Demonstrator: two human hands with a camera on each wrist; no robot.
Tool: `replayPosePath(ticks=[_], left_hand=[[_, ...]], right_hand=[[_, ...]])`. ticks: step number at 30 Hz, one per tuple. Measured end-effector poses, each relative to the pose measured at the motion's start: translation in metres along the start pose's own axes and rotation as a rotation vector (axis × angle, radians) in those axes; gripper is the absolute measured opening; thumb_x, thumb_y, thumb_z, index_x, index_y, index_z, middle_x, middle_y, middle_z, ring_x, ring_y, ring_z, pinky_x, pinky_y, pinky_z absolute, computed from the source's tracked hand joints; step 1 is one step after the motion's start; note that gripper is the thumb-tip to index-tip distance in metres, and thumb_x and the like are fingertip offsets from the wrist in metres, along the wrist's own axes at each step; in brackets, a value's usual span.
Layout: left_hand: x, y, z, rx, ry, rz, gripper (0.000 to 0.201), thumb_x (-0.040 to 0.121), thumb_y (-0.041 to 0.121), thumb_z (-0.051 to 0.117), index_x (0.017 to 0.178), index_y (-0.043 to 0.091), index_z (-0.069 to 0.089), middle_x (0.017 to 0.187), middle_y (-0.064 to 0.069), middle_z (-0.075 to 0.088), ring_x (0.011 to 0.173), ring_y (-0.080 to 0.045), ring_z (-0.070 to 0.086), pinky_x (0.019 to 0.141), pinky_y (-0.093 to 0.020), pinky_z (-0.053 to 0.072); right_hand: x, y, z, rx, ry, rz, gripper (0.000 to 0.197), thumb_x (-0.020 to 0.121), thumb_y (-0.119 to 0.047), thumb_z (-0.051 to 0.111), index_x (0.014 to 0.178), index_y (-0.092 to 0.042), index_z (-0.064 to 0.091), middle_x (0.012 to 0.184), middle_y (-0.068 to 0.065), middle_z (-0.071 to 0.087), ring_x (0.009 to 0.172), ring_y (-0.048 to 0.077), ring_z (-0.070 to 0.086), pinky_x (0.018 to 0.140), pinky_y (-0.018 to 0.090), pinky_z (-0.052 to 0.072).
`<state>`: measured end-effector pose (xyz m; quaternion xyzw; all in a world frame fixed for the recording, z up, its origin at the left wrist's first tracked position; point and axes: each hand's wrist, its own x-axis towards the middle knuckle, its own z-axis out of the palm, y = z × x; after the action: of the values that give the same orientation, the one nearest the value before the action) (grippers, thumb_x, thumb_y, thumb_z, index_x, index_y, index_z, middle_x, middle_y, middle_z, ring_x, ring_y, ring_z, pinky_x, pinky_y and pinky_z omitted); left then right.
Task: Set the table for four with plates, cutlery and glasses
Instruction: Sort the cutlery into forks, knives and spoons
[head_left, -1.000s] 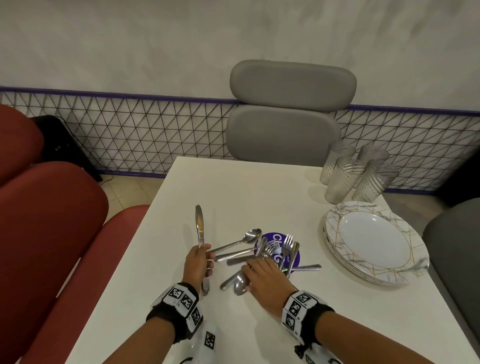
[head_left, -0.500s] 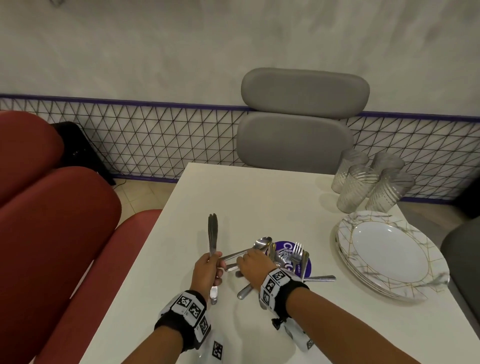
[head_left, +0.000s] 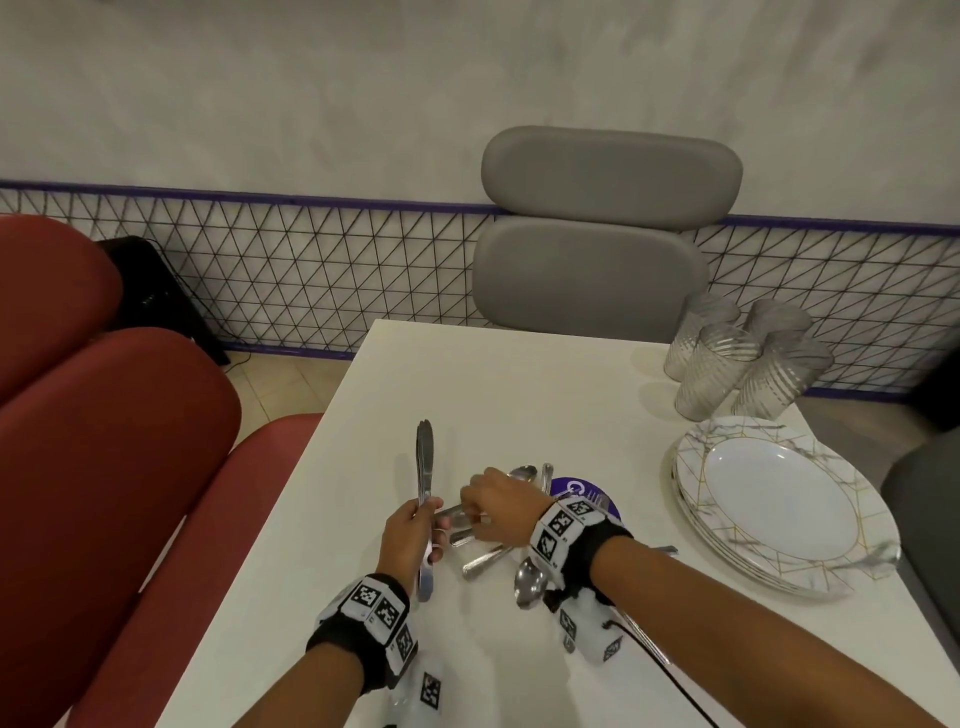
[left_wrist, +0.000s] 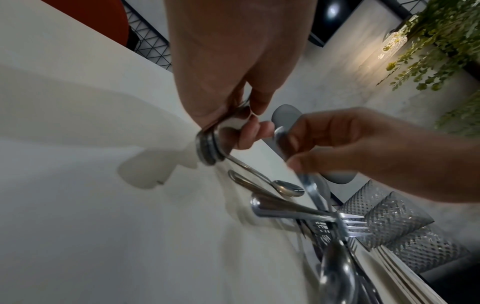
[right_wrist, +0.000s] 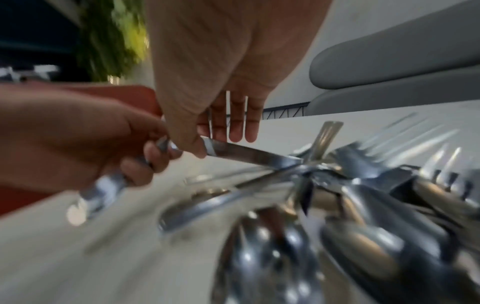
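My left hand (head_left: 423, 530) grips a bundle of table knives (head_left: 424, 467) by the handles, blades pointing up and away; the handle ends (left_wrist: 209, 149) show below the fingers. Right beside it, my right hand (head_left: 475, 512) pinches the handle of another knife (right_wrist: 246, 156), whose blade still lies in the cutlery pile (head_left: 519, 561) of spoons and forks. The pile lies partly on a purple disc (head_left: 574, 486). A stack of marbled plates (head_left: 779, 504) sits at the right. Several ribbed glasses (head_left: 743, 364) stand behind the plates.
The white table (head_left: 493, 395) has a grey chair (head_left: 597, 244) at its far end, red seats (head_left: 104, 441) along the left and a dark chair (head_left: 930, 509) at the right edge. A mesh barrier runs behind.
My right hand has moved left from on top of the pile to beside my left hand, now pinching a knife handle. The left hand keeps holding its knives upright.
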<state>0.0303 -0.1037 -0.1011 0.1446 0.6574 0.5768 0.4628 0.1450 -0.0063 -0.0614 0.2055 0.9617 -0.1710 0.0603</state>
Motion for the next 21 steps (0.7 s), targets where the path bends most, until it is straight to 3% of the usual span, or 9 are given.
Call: replayPosePath(ticks=[3, 6, 9, 12, 15, 17, 21], left_hand=[[0.0, 0.0, 0.002, -0.01, -0.004, -0.01, 0.013, 0.094, 0.01, 0.047, 0.087, 0.005, 0.058, 0.064, -0.009, 0.055, 0.043, -0.013, 0.041, 0.036, -0.02, 0.028], [-0.001, 0.001, 0.004, -0.024, -0.026, -0.015, 0.013, 0.095, 0.01, 0.046, 0.09, 0.005, 0.058, 0.066, -0.009, 0.056, 0.042, -0.012, 0.042, 0.036, -0.02, 0.029], [-0.003, 0.003, 0.008, -0.068, -0.064, -0.019, 0.014, 0.096, 0.008, 0.042, 0.093, 0.005, 0.056, 0.068, -0.011, 0.056, 0.04, -0.011, 0.045, 0.036, -0.019, 0.03], [-0.005, 0.005, 0.015, -0.095, -0.109, -0.03, 0.016, 0.097, 0.007, 0.039, 0.095, 0.006, 0.054, 0.069, -0.011, 0.056, 0.039, -0.01, 0.047, 0.035, -0.019, 0.032], [-0.01, 0.007, 0.022, -0.092, -0.145, -0.049, 0.017, 0.097, 0.008, 0.036, 0.094, 0.008, 0.053, 0.068, -0.01, 0.055, 0.038, -0.009, 0.046, 0.035, -0.018, 0.032], [-0.014, 0.007, 0.026, -0.108, -0.172, -0.05, 0.018, 0.097, 0.009, 0.036, 0.091, 0.008, 0.053, 0.068, -0.011, 0.055, 0.038, -0.009, 0.046, 0.035, -0.017, 0.032], [-0.018, 0.006, 0.037, -0.131, -0.171, -0.098, 0.02, 0.099, 0.009, 0.032, 0.089, 0.008, 0.049, 0.068, -0.013, 0.054, 0.034, -0.01, 0.047, 0.034, -0.016, 0.033]], right_hand=[[-0.002, 0.0, -0.023, 0.258, 0.106, 0.039, 0.012, 0.086, -0.011, 0.055, 0.096, -0.003, 0.057, 0.091, 0.009, 0.062, 0.081, 0.019, 0.051, 0.073, 0.028, 0.039], [-0.012, 0.002, -0.045, 0.399, 0.283, 0.084, 0.012, 0.089, -0.013, 0.055, 0.098, -0.005, 0.055, 0.087, 0.0, 0.057, 0.08, 0.017, 0.053, 0.073, 0.028, 0.042], [-0.026, 0.009, -0.062, 0.523, 0.515, 0.143, 0.014, 0.091, -0.009, 0.052, 0.105, -0.01, 0.052, 0.093, 0.002, 0.06, 0.084, 0.018, 0.058, 0.078, 0.028, 0.048], [-0.043, 0.016, -0.071, 0.737, 0.75, 0.198, 0.015, 0.089, -0.002, 0.053, 0.094, -0.016, 0.05, 0.087, -0.001, 0.058, 0.078, 0.013, 0.059, 0.075, 0.024, 0.051], [-0.067, 0.017, -0.071, 0.94, 0.926, 0.257, 0.028, 0.087, 0.002, 0.055, 0.082, -0.024, 0.045, 0.082, 0.001, 0.06, 0.075, 0.011, 0.062, 0.071, 0.02, 0.055], [-0.083, 0.017, -0.067, 1.035, 0.998, 0.28, 0.028, 0.087, 0.003, 0.056, 0.081, -0.022, 0.045, 0.082, 0.001, 0.06, 0.076, 0.01, 0.064, 0.073, 0.023, 0.057], [-0.105, 0.018, -0.051, 1.286, 1.119, 0.348, 0.024, 0.084, 0.007, 0.056, 0.078, -0.011, 0.043, 0.084, 0.009, 0.058, 0.081, 0.021, 0.064, 0.075, 0.029, 0.059]])
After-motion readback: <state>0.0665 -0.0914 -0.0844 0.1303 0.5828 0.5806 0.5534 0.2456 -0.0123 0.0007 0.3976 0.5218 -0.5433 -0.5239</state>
